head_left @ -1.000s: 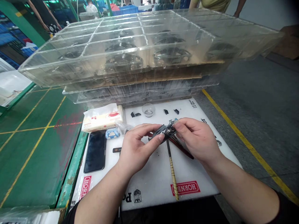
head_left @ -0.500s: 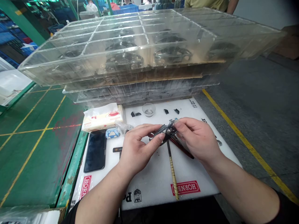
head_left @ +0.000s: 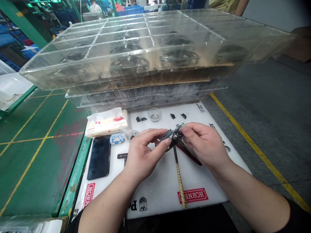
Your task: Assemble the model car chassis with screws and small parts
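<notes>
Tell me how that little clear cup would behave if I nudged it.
The clear cup looks thin-walled, so probably light and flexible. It stands upright on the white surface, so may slide before tipping. The small bits inside could spill if tilted.

Factory workshop floor, seen from my work surface (head_left: pixel 150 181)
Stacked clear compartment trays (head_left: pixel 126 69) of dark molded parts stand before me; green steel framing (head_left: pixel 26 22), blue bins (head_left: pixel 130 10), other people and a yellow line (head_left: pixel 257 152) on the grey floor (head_left: pixel 267 106) show it.
</notes>
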A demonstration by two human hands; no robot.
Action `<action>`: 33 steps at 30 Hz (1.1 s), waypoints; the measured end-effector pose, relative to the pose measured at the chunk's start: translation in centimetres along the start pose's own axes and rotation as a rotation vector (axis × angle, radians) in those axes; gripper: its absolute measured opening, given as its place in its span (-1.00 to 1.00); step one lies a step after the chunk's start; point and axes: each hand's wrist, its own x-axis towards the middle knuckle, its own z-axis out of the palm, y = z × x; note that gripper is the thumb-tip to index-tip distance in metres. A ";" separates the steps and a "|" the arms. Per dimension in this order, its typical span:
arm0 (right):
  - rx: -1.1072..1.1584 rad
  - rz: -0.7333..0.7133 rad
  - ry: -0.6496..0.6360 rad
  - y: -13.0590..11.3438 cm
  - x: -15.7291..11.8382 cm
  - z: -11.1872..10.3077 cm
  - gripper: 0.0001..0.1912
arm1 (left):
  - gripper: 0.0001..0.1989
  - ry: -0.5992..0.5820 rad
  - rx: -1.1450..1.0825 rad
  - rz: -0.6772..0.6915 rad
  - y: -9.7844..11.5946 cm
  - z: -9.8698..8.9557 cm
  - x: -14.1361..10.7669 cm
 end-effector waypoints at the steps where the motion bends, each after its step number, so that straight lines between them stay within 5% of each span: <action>1: 0.004 -0.002 -0.002 -0.1 0.0 0.0 -0.43 | -0.71 -0.016 -0.077 -0.057 -0.1 0.0 0.0; 5: 0.031 0.000 -0.011 -0.4 -0.1 0.1 -0.44 | -0.57 -0.027 -0.456 -0.267 -0.5 0.3 0.3; 9: 0.088 0.012 -0.040 -0.3 -0.2 0.3 -0.48 | -0.61 -0.037 -0.609 -0.367 -0.6 0.4 0.6; 23: 0.031 -0.011 0.005 -0.3 0.0 0.1 -0.43 | -0.60 -0.071 -0.588 -0.291 -0.6 0.2 0.7; 33: 0.048 -0.030 0.028 -0.2 0.0 -0.1 -0.43 | -0.66 -0.071 -0.346 -0.207 -0.5 -0.3 0.2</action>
